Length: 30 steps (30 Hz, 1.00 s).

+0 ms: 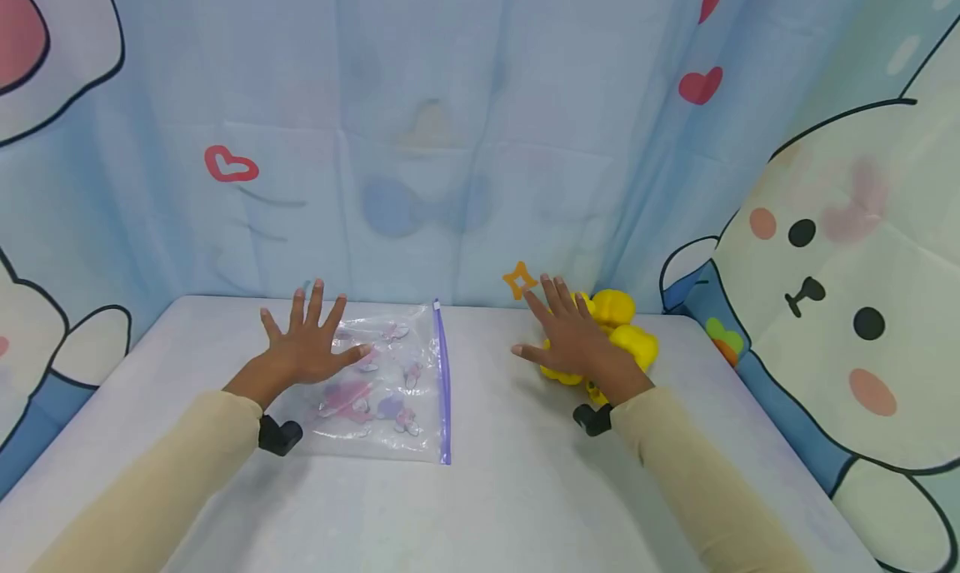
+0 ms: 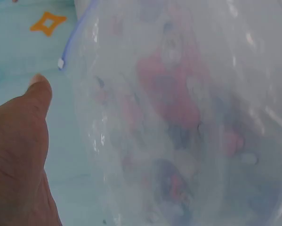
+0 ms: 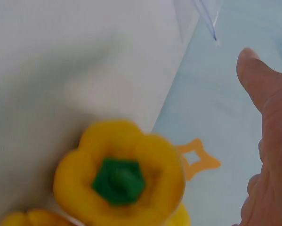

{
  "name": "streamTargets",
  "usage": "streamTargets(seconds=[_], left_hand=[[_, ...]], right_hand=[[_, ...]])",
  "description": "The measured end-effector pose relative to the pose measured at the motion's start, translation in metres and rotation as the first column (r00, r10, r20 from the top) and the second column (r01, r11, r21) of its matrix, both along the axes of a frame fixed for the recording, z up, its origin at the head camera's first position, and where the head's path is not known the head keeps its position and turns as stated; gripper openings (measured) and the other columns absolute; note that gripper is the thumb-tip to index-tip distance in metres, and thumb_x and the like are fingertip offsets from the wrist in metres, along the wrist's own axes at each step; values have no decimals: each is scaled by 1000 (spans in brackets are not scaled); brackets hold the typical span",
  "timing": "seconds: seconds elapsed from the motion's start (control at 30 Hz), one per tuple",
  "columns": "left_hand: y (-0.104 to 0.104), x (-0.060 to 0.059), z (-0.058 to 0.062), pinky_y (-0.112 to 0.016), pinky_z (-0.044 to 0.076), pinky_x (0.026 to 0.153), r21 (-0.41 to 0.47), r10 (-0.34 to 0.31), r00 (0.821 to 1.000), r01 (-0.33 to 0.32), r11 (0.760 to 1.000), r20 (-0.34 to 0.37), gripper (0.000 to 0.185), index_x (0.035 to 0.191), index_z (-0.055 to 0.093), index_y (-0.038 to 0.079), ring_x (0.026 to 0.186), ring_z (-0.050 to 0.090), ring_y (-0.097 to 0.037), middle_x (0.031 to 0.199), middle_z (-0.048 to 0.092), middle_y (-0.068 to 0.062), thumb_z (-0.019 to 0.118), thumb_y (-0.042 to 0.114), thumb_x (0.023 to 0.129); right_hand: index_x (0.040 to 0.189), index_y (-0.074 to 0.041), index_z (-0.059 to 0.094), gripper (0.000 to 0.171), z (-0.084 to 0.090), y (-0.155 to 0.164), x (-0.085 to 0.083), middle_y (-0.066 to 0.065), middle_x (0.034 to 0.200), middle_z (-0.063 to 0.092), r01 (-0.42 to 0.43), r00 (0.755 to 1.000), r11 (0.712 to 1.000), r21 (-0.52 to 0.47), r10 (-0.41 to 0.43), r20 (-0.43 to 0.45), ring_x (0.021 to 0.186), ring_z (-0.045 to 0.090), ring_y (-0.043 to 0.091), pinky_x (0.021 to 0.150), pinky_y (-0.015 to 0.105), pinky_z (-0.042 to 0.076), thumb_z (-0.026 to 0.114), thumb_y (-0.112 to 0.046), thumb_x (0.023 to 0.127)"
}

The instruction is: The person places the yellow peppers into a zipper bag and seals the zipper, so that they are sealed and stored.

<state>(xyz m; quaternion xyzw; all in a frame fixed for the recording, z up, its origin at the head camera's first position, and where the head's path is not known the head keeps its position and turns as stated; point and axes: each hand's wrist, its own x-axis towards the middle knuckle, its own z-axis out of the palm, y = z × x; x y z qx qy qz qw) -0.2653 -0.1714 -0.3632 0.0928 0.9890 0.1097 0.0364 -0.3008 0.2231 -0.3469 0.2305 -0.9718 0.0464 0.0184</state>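
A clear zip bag point(image 1: 386, 390) with a purple zip strip and pink printed figures lies flat on the white table point(image 1: 487, 490). My left hand point(image 1: 307, 344) rests on its left part with fingers spread straight; the bag point(image 2: 188, 122) fills the left wrist view beside my thumb point(image 2: 23, 141). My right hand point(image 1: 566, 336) lies flat with straight fingers over yellow toy bell peppers point(image 1: 626, 327) at the back right. The right wrist view shows one yellow pepper point(image 3: 119, 174) with a green stem under the hand, my thumb point(image 3: 268, 103) to the right.
A light blue cartoon curtain point(image 1: 450, 140) with hearts and rabbits hangs close behind and to both sides of the table. An orange star print point(image 1: 519, 280) on it sits just behind my right fingers. The table's front part lies between my sleeves.
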Motion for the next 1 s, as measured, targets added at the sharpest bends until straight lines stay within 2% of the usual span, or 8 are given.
streamTargets(seconds=[0.13, 0.27, 0.4, 0.53, 0.7, 0.83, 1.0], left_hand=[[4, 3, -7, -72, -24, 95, 9, -45, 999, 45, 999, 16, 91, 156, 11, 7, 141, -17, -45, 157, -18, -23, 40, 65, 93], [9, 3, -14, -72, -22, 97, 44, -74, 997, 73, 996, 28, 89, 156, 9, 7, 142, -17, -45, 158, -17, -23, 38, 63, 94], [18, 4, -22, -72, -14, 102, 122, -109, 993, 103, 987, 44, 85, 156, 8, 6, 142, -18, -44, 158, -16, -23, 37, 58, 97], [30, 6, -32, -70, -8, 105, 184, -144, 987, 129, 974, 70, 83, 156, 6, 4, 142, -19, -42, 158, -16, -23, 36, 56, 98], [41, 10, -42, -70, -7, 106, 208, -161, 985, 144, 968, 65, 82, 156, 6, 4, 142, -18, -42, 158, -15, -23, 37, 54, 99], [46, 13, -48, -70, -6, 106, 219, -171, 983, 153, 964, 65, 83, 156, 6, 4, 143, -17, -42, 158, -15, -23, 37, 55, 99], [54, 15, -50, -70, -4, 106, 243, -188, 980, 169, 955, 59, 83, 155, 4, 2, 143, -15, -42, 159, -13, -23, 38, 53, 99]], right_hand=[[157, -8, 12, 91, -8, -9, 1, 20, 161, -5, -41, 999, 999, -36, 41, -4, 146, -8, 36, 113, 60, 1, 53, -57, 92], [157, -12, 12, 88, -15, -17, 3, 18, 161, -2, -48, 999, 998, -47, 49, 23, 147, -3, 36, 115, 57, 8, 52, -57, 93], [157, -13, 16, 86, -22, -27, 6, 17, 161, 6, -42, 997, 997, -64, 46, 67, 147, 4, 35, 114, 54, 16, 54, -55, 92], [157, -11, 14, 87, -31, -36, 7, 14, 162, 8, -23, 992, 997, -68, 31, 125, 147, 7, 32, 115, 51, 16, 53, -55, 93], [157, -10, 12, 83, -37, -47, 8, 10, 162, 10, 25, 982, 987, -156, 5, 191, 147, 8, 27, 116, 47, 15, 53, -49, 96], [157, -12, 13, 78, -41, -53, 9, 7, 162, 12, 33, 976, 985, -170, 5, 217, 148, 8, 24, 116, 45, 15, 51, -46, 98], [155, -9, 24, 67, -46, -61, 14, 8, 160, 19, 24, 964, 988, -153, 18, 264, 147, 13, 24, 116, 44, 16, 46, -41, 101]])
